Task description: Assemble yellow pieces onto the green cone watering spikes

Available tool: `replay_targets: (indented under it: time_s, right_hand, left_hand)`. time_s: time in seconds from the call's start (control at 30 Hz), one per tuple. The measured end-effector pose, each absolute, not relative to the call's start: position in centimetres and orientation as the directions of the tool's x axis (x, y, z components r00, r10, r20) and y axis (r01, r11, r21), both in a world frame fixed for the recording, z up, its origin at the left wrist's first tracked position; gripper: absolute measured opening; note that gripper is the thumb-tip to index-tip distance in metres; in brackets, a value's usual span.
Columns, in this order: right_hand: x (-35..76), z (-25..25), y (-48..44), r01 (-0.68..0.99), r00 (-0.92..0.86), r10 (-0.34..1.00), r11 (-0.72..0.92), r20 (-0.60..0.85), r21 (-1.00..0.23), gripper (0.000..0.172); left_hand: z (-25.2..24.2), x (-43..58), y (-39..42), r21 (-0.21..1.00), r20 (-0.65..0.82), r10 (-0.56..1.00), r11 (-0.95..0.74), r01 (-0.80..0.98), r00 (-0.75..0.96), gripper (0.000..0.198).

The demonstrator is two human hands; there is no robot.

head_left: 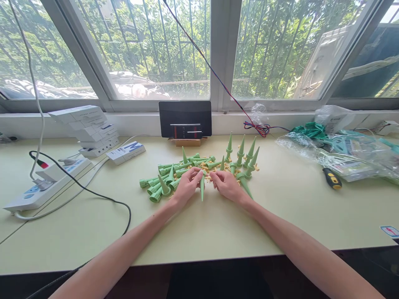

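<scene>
left hand (188, 183): curled, pinching a green plastic spike (202, 189) just below frame center
right hand (228, 186): fingertips bunched up near it, can't tell if they've got anything tbh
standing spikes (240, 152): right of center, on the counter (299, 207)

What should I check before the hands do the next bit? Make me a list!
1. Left hand has a green spike: ok, its tip points toward the person.
2. Right hand has a yellow piece: cannot tell, the fingertips are too small to see.
3. Back-right standing spikes point up: ok.
4. Screwdriver is away from both hands: ok, it's far over on the right.
5. Black cable stays out from behind the left forearm: not ok, it passes behind it in this view.
</scene>
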State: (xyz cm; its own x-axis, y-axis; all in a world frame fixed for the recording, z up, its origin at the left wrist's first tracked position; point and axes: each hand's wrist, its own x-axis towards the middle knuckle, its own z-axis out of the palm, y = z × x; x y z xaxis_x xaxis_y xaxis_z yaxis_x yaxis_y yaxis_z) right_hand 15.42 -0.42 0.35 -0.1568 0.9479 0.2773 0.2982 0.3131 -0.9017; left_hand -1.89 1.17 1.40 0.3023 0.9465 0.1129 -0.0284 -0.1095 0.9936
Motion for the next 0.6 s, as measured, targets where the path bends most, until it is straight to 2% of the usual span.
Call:
replay_targets:
  time_s: [0.17,0.27,0.6]
  right_hand:
    - [15.37,0.39,-0.52,0.211,-0.144,0.953,0.293,0.267,-0.932,0.036]
    - [15.33,0.42,-0.52,0.202,-0.156,0.953,0.288,0.259,-0.936,0.033]
    - [15.39,0.16,-0.26,0.261,-0.171,0.958,0.268,0.229,-0.927,0.047]
  left_hand:
    - [1.55,-1.81,1.15,0.994,0.106,0.955,-0.099,-0.039,0.275,0.034]
    - [1.54,-1.81,1.15,0.994,0.108,0.954,-0.102,-0.037,0.28,0.034]
    - [1.16,-1.93,1.24,0.99,0.138,0.943,-0.138,-0.02,0.302,0.033]
